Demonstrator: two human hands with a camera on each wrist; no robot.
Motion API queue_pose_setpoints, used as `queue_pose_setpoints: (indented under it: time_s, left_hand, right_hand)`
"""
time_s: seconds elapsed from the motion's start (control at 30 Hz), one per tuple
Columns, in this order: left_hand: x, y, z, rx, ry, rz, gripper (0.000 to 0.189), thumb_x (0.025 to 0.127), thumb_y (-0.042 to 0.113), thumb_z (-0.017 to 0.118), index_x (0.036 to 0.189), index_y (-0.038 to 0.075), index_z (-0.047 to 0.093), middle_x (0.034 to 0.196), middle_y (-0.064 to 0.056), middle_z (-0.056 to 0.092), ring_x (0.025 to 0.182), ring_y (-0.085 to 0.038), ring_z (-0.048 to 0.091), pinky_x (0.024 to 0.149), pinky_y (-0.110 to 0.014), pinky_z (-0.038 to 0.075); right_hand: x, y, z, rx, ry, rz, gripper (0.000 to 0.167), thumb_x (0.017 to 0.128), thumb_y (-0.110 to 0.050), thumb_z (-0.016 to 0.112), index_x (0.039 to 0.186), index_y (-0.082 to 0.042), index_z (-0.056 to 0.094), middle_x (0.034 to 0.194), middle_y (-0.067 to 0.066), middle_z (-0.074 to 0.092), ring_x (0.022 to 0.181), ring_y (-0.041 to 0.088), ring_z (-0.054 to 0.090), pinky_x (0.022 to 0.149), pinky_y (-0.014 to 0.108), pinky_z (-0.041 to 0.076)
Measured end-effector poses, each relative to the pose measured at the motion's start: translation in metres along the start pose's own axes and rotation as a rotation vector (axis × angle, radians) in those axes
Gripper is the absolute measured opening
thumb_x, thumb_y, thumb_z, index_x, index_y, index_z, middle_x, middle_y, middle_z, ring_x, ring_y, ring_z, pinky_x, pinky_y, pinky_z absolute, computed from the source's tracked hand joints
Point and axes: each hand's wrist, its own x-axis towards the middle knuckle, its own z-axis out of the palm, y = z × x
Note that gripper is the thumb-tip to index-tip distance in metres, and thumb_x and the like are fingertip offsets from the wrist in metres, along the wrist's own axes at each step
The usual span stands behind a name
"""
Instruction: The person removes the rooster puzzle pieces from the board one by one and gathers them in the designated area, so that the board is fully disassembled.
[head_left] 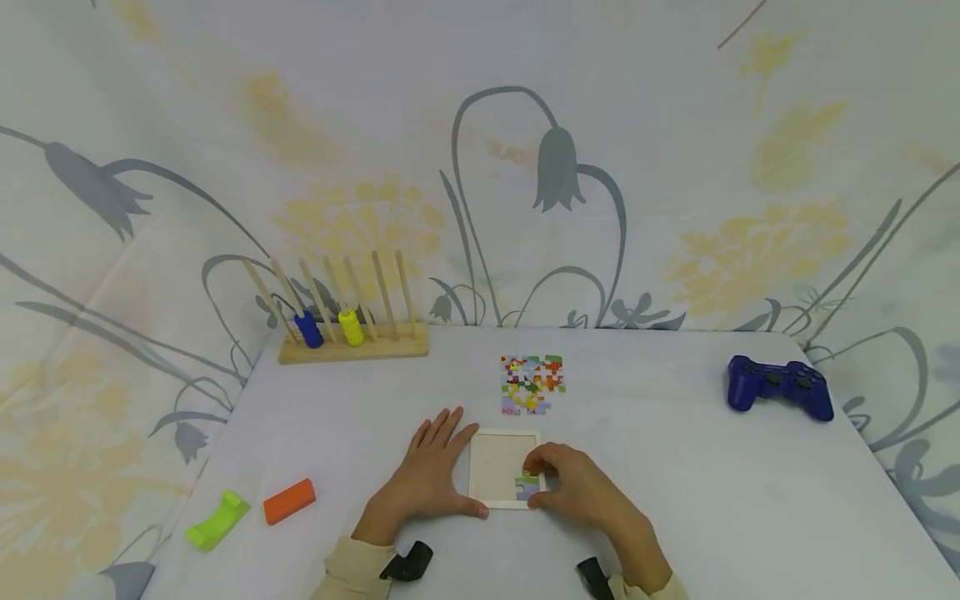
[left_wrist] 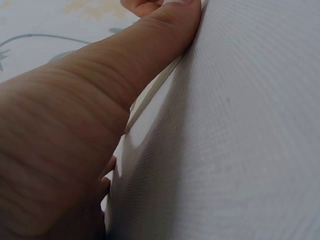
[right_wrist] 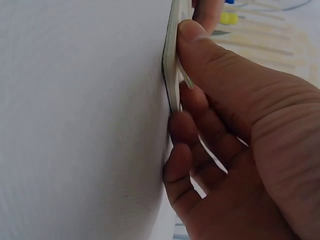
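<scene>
A white square puzzle tray (head_left: 498, 454) lies on the cloth-covered table in front of me. My left hand (head_left: 431, 475) rests flat on the table at the tray's left side, fingers straight, and its thumb (left_wrist: 130, 65) lies against the tray's near edge (left_wrist: 150, 92). My right hand (head_left: 562, 483) is curled over the tray's near right corner and pinches a small greenish puzzle piece (head_left: 528, 484) there. In the right wrist view the thumb (right_wrist: 200, 45) presses at the tray's rim (right_wrist: 171, 65). A colourful block of joined puzzle pieces (head_left: 532, 384) lies just beyond the tray.
A wooden peg rack (head_left: 352, 342) with a blue ring (head_left: 308, 330) and a yellow ring (head_left: 350, 327) stands at the back left. A blue game controller (head_left: 778, 387) lies far right. An orange block (head_left: 289, 501) and a green piece (head_left: 217, 520) sit near left.
</scene>
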Motion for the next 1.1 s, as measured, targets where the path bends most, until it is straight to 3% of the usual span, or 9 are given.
queue_pose_setpoints:
  time_s: [0.13, 0.47, 0.73, 0.87, 1.1]
  left_hand:
    - [-0.001, 0.0, 0.0, -0.013, 0.006, 0.001, 0.119, 0.064, 0.067, 0.087, 0.158, 0.015, 0.037, 0.171, -0.014, 0.018, 0.16, -0.037, 0.011, 0.127, -0.06, 0.013]
    - [-0.002, 0.002, -0.002, -0.036, 0.004, 0.0, 0.12, 0.064, 0.066, 0.088, 0.159, 0.015, 0.036, 0.171, -0.013, 0.017, 0.16, -0.036, 0.01, 0.127, -0.061, 0.013]
    - [-0.001, 0.002, -0.001, -0.029, 0.001, -0.004, 0.119, 0.064, 0.066, 0.088, 0.159, 0.015, 0.036, 0.171, -0.014, 0.017, 0.16, -0.037, 0.01, 0.127, -0.06, 0.012]
    - [-0.001, 0.001, -0.001, -0.025, -0.003, -0.002, 0.119, 0.065, 0.067, 0.087, 0.159, 0.015, 0.036, 0.171, -0.014, 0.017, 0.16, -0.037, 0.01, 0.127, -0.06, 0.012]
    - [-0.001, 0.001, 0.0, -0.038, -0.002, -0.001, 0.12, 0.064, 0.067, 0.087, 0.159, 0.016, 0.035, 0.172, -0.013, 0.015, 0.16, -0.036, 0.009, 0.127, -0.06, 0.012]
  right_hand:
    - [0.0, -0.004, -0.001, 0.055, -0.037, 0.016, 0.035, 0.078, -0.015, 0.089, 0.105, -0.015, 0.067, 0.091, -0.008, 0.062, 0.081, 0.005, 0.051, 0.071, 0.021, 0.048]
    - [-0.002, -0.01, -0.003, 0.005, -0.063, 0.035, 0.035, 0.078, -0.016, 0.088, 0.108, -0.014, 0.069, 0.09, -0.009, 0.059, 0.083, 0.007, 0.051, 0.073, 0.023, 0.047]
    - [-0.001, -0.006, -0.007, -0.031, -0.071, -0.019, 0.031, 0.083, -0.018, 0.085, 0.11, -0.013, 0.069, 0.091, -0.009, 0.059, 0.084, 0.005, 0.051, 0.074, 0.023, 0.049]
    - [0.001, 0.008, -0.008, 0.0, 0.006, -0.027, 0.032, 0.086, -0.018, 0.081, 0.115, -0.014, 0.068, 0.097, -0.011, 0.061, 0.088, 0.004, 0.054, 0.079, 0.023, 0.052]
    - [0.007, 0.036, -0.014, -0.005, 0.25, 0.005, 0.037, 0.087, -0.014, 0.081, 0.122, -0.012, 0.068, 0.103, -0.007, 0.066, 0.094, 0.008, 0.06, 0.085, 0.027, 0.055]
